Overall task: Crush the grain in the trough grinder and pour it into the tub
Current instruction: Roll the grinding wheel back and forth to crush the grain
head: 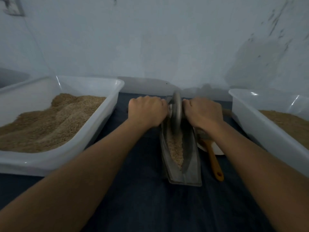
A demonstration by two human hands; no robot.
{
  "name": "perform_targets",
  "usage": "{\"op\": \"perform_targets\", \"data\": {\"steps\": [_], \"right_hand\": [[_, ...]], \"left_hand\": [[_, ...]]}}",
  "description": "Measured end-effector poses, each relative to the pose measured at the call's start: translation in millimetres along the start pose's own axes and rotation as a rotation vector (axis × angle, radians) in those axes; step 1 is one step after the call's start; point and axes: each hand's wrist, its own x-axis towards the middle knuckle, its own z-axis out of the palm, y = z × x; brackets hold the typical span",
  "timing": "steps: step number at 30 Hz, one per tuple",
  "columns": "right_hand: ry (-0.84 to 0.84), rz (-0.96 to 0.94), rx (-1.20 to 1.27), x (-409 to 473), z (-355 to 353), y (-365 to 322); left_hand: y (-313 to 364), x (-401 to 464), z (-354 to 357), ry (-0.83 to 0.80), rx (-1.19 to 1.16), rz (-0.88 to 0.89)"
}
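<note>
The dark cloth-covered surface (142,190) carries two white plastic tubs. The left tub (93,131), at nine o'clock, is heaped with tan ground grain; the right tub (247,118), at three o'clock, holds a lower layer. Between them, at the centre, the metal trough grinder (189,164) runs from six towards twelve o'clock, with a ridge of grain (175,148) along its groove.

The grinding wheel (176,111) stands upright at the trough's far end. The left hand (147,111) and the right hand (203,113) each have their grip curled tight round the axle handle on either side of the wheel.

Risks, as I judge them: the trough is narrow and loose on the cloth, so uneven push from one hand could tilt the wheel, ride it up the wall and throw grain onto the surface. Overrunning the near end would push grain out. The brush (213,158), just beside the trough at four o'clock, lies under the right forearm and could be knocked.
</note>
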Motion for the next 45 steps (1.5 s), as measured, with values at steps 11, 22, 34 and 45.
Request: {"op": "perform_targets", "data": {"steps": [11, 22, 34, 45], "right_hand": [[0.074, -0.126, 0.084, -49, -9, 6], [0.067, -0.185, 0.073, -91, -30, -5], [-0.058, 0.071, 0.069, -3, -7, -6], [0.109, -0.172, 0.086, -103, -28, 3]], "left_hand": [[6, -50, -17, 0.106, -0.017, 0.008], [5, -101, -36, 0.152, -0.179, -0.013], [-6, 27, -3, -0.236, -0.039, 0.006], [8, -98, -39, 0.115, -0.19, 0.025]]}}
